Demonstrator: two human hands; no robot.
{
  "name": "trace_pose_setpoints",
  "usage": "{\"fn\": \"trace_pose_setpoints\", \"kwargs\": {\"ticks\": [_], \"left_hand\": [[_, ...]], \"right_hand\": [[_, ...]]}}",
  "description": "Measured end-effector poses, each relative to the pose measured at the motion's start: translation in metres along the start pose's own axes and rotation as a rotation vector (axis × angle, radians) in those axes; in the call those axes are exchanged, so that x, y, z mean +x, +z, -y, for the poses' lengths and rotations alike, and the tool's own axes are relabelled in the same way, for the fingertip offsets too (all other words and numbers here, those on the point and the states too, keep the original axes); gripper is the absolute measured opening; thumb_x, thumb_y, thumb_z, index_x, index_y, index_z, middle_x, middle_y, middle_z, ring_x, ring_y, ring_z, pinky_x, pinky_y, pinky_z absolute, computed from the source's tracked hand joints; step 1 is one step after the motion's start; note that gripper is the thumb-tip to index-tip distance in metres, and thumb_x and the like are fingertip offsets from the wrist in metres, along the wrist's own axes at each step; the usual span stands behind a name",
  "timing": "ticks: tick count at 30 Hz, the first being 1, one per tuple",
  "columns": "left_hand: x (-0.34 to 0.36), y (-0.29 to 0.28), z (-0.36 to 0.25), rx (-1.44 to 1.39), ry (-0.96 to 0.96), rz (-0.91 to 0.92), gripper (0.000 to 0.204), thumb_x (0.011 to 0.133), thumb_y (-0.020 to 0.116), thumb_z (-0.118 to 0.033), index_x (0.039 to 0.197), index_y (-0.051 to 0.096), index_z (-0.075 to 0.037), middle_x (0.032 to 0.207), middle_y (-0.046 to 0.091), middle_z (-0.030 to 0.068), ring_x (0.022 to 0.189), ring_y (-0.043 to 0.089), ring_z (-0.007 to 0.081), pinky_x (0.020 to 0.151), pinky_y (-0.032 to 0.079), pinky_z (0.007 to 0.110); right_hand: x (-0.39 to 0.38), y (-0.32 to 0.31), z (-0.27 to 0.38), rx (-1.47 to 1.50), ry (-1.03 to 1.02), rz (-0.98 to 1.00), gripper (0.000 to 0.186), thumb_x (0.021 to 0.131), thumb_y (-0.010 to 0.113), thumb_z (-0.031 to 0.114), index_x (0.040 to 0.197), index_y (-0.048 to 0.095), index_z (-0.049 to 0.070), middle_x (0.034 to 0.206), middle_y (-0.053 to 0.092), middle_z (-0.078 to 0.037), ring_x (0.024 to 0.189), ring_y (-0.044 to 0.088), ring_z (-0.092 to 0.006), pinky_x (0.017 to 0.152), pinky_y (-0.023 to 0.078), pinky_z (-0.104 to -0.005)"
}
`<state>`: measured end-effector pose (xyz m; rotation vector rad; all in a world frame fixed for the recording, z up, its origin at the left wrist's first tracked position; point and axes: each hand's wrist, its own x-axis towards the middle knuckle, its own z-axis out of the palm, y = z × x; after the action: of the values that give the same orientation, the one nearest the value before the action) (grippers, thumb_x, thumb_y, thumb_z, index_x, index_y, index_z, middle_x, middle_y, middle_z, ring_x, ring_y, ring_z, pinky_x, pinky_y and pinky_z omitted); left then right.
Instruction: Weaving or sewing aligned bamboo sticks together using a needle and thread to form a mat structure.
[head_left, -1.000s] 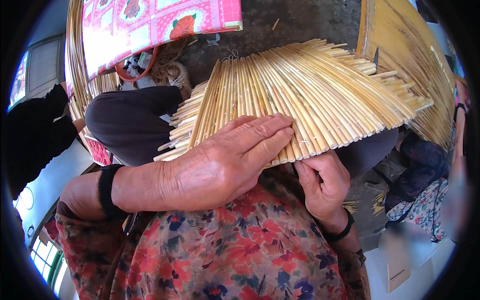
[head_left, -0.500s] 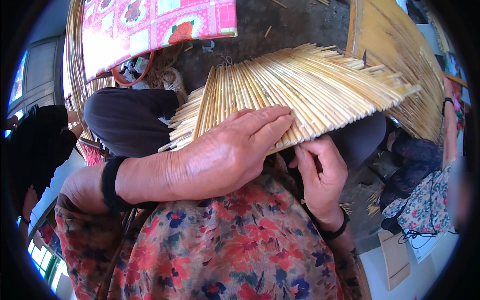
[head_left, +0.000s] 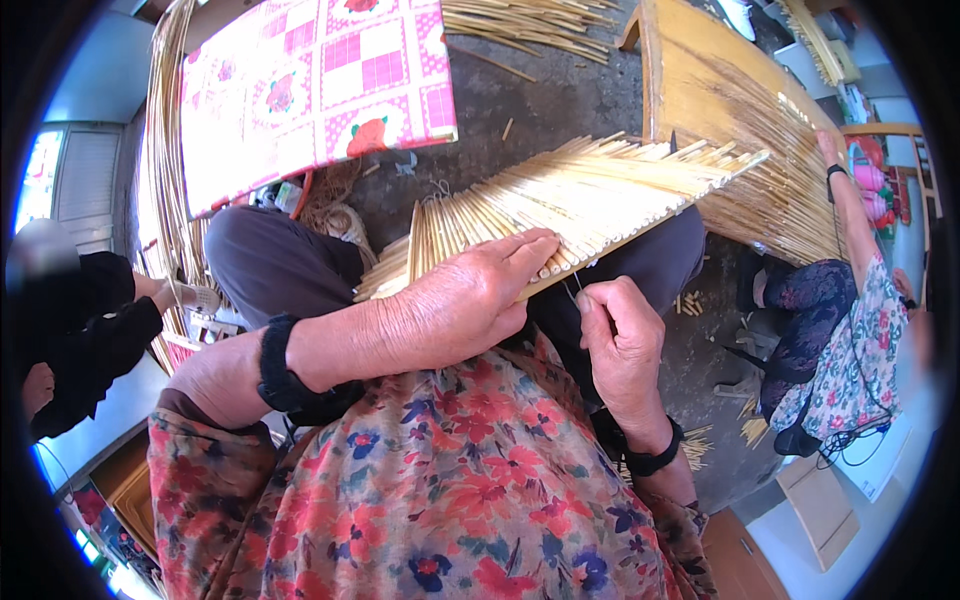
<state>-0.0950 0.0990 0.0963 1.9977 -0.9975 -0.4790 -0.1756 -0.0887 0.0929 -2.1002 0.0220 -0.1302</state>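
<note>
A fan-shaped mat of pale straw stalks (head_left: 590, 205) lies slanted across my lap, its near edge showing a row of cut stalk ends. My left hand (head_left: 465, 295) presses on it with fingers stretched over the stalks, the thumb side at the near edge, clasping it. Just below that edge, my right hand (head_left: 625, 340) is closed in a pinch between thumb and forefinger. A thin pale thread (head_left: 577, 282) runs from the pinch up to the stalk ends; whether a needle is there too is too small to tell. The mat's underside is hidden.
A table with a pink flowered cover (head_left: 330, 100) stands at the far left, long stalks (head_left: 170, 130) beside it. Loose stalks (head_left: 530, 22) lie on the floor. At the right, a person (head_left: 850, 350) reaches to a wooden board (head_left: 720, 80) bearing stalks. Another person (head_left: 90, 320) is at the left.
My right hand has moved down and away from the mat's edge, and the thread now shows between them. My left hand still presses on the mat. The view has shifted.
</note>
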Motion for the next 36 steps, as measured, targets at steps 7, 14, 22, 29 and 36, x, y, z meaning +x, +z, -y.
{"fn": "trace_pose_setpoints", "kwargs": {"ticks": [7, 14, 22, 29, 36], "left_hand": [[0.024, -0.036, 0.006, 0.021, -0.183, -0.082, 0.052, 0.074, 0.056, 0.0, 0.125, 0.046, 0.003, 0.116, 0.057, 0.0223, 0.102, 0.059, 0.0354, 0.087, 0.048, 0.035], [0.032, -0.048, 0.007, -0.004, -0.228, -0.077, 0.053, 0.075, 0.054, -0.007, 0.127, 0.047, 0.003, 0.113, 0.059, 0.0199, 0.105, 0.059, 0.0244, 0.094, 0.043, 0.031], [0.037, -0.075, 0.021, -0.036, -0.327, -0.061, 0.051, 0.076, 0.055, -0.005, 0.126, 0.048, 0.004, 0.106, 0.063, 0.0149, 0.099, 0.057, 0.0128, 0.087, 0.045, 0.029], [0.039, -0.102, 0.029, -0.256, -0.396, -0.083, 0.052, 0.08, 0.058, -0.004, 0.129, 0.046, 0.003, 0.116, 0.059, 0.0101, 0.108, 0.052, 0.0129, 0.096, 0.04, 0.029], [0.048, -0.122, 0.02, -0.237, -0.494, -0.061, 0.055, 0.082, 0.061, -0.006, 0.133, 0.043, 0.003, 0.123, 0.056, 0.0101, 0.115, 0.048, 0.0136, 0.101, 0.035, 0.03]], "right_hand": [[-0.03, -0.024, 0.002, 0.082, 0.159, 0.051, 0.003, 0.085, 0.057, -0.004, 0.084, 0.058, -0.001, 0.07, 0.052, -0.007, 0.058, 0.053, -0.0126, 0.052, 0.042, -0.0264], [0.018, -0.029, 0.013, 0.308, 0.229, -0.041, 0.009, 0.092, 0.052, 0.002, 0.099, 0.059, 0.001, 0.072, 0.057, -0.003, 0.059, 0.051, -0.0065, 0.052, 0.043, -0.0207], [0.074, 0.015, -0.009, 0.309, -0.094, -0.075, 0.006, 0.088, 0.057, 0.004, 0.092, 0.056, 0.0, 0.067, 0.057, -0.014, 0.056, 0.054, -0.019, 0.054, 0.043, -0.0293], [0.106, 0.03, -0.007, 0.324, -0.205, -0.015, 0.013, 0.087, 0.058, 0.007, 0.1, 0.058, 0.006, 0.073, 0.06, -0.018, 0.069, 0.06, -0.0364, 0.056, 0.047, -0.0389], [0.124, 0.036, -0.009, 0.371, -0.222, -0.011, 0.018, 0.087, 0.057, 0.006, 0.104, 0.059, 0.008, 0.076, 0.061, -0.018, 0.071, 0.061, -0.0356, 0.057, 0.048, -0.0396]]}}
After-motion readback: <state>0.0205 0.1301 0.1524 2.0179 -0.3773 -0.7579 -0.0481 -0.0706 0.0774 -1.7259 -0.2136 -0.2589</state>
